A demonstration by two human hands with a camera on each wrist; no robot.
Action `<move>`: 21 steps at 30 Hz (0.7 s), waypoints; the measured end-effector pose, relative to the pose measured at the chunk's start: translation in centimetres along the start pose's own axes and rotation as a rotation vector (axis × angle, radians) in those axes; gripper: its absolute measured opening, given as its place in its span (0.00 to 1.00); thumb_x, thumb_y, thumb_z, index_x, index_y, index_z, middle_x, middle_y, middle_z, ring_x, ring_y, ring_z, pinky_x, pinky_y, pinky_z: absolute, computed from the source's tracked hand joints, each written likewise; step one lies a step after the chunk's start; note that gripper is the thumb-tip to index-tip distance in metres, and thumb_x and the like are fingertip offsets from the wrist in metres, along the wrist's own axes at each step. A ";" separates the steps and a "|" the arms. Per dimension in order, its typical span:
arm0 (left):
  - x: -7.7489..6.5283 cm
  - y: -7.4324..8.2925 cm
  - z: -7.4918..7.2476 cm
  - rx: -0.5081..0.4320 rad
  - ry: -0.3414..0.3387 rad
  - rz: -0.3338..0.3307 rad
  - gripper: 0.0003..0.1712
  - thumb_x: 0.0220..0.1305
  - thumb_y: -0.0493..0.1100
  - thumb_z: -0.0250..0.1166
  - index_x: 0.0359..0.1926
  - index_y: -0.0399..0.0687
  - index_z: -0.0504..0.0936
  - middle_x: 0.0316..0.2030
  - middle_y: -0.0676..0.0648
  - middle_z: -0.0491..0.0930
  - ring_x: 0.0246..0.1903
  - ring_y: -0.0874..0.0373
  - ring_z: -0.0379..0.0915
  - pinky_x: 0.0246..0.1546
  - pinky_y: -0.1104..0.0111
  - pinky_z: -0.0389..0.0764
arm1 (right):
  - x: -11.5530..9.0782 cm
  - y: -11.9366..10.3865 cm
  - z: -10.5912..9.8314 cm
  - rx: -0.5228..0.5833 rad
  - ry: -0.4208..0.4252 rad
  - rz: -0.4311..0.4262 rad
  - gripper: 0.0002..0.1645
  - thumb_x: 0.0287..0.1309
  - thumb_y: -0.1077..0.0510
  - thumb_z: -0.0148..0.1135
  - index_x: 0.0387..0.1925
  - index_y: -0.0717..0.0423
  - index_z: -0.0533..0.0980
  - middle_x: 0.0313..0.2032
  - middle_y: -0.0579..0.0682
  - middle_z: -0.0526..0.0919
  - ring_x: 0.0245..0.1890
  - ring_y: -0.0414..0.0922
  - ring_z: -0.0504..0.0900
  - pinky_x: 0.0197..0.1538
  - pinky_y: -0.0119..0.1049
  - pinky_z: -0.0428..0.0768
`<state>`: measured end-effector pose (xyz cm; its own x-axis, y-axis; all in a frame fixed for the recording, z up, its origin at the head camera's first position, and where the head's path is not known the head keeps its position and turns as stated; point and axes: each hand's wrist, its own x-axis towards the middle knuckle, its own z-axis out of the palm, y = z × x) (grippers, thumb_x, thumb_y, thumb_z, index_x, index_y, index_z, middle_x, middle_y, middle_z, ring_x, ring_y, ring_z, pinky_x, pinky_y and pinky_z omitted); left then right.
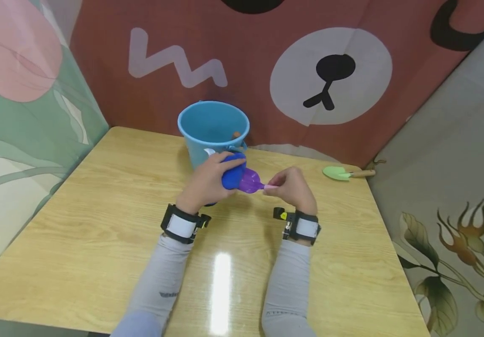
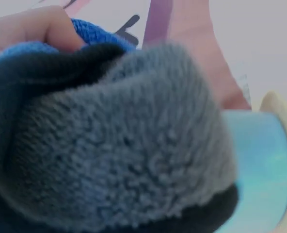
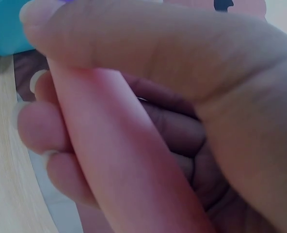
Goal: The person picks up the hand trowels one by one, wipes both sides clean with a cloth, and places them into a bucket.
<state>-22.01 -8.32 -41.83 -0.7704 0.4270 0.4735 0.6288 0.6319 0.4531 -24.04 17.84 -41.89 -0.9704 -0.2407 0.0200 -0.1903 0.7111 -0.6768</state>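
Observation:
My left hand grips a bunched blue cloth. Up close in the left wrist view, the cloth shows a grey fuzzy side and a dark edge. The blue cloth lies against the purple blade of a toy shovel and covers its far end. My right hand pinches the shovel's pale pink handle between thumb and fingers. In the right wrist view that pink handle runs down across the palm, with several fingertips behind it. Both hands are above the wooden table, in front of a light blue bucket.
The bucket stands at the back of the table, close to the wall hanging, with a brownish piece showing inside its rim. A light green trowel with a wooden handle lies at the back right. Printed hangings border the table.

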 end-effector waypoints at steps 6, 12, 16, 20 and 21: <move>0.6 0.8 2.0 0.016 -0.012 0.066 0.42 0.48 0.51 0.81 0.66 0.55 0.79 0.64 0.43 0.77 0.66 0.42 0.64 0.63 0.45 0.70 | 0.4 -0.9 0.7 -0.019 0.015 -0.060 0.06 0.51 0.57 0.79 0.27 0.54 0.88 0.25 0.48 0.88 0.28 0.46 0.85 0.33 0.41 0.83; 0.8 1.4 3.4 0.052 -0.075 0.072 0.35 0.53 0.51 0.77 0.64 0.56 0.81 0.65 0.43 0.75 0.67 0.42 0.64 0.66 0.43 0.65 | 1.3 -2.1 1.8 -0.049 0.001 -0.196 0.03 0.52 0.63 0.75 0.25 0.57 0.87 0.21 0.48 0.86 0.20 0.43 0.81 0.26 0.37 0.78; 0.9 1.6 3.7 0.093 -0.094 0.041 0.35 0.52 0.53 0.77 0.62 0.55 0.82 0.63 0.43 0.77 0.64 0.44 0.69 0.64 0.48 0.69 | 1.2 -1.8 1.8 -0.044 -0.005 -0.178 0.03 0.52 0.63 0.75 0.26 0.57 0.88 0.21 0.48 0.86 0.20 0.43 0.81 0.27 0.37 0.79; 1.0 1.9 3.7 0.119 -0.118 0.004 0.36 0.51 0.57 0.77 0.62 0.55 0.82 0.61 0.44 0.78 0.61 0.45 0.71 0.63 0.50 0.71 | 0.9 -1.4 1.4 -0.024 0.005 -0.152 0.03 0.52 0.60 0.77 0.27 0.55 0.89 0.23 0.47 0.87 0.23 0.44 0.83 0.29 0.39 0.82; 1.0 2.0 3.7 0.119 -0.125 -0.005 0.36 0.52 0.57 0.77 0.62 0.54 0.82 0.61 0.43 0.78 0.61 0.45 0.72 0.63 0.50 0.72 | 0.8 -1.3 1.3 -0.021 0.009 -0.145 0.03 0.52 0.59 0.77 0.27 0.55 0.88 0.23 0.47 0.87 0.23 0.45 0.83 0.29 0.40 0.82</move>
<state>-21.96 -4.25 -43.24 -0.7852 0.4962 0.3704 0.6137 0.7033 0.3589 -24.41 15.84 -42.00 -0.9338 -0.3360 0.1230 -0.3314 0.6827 -0.6512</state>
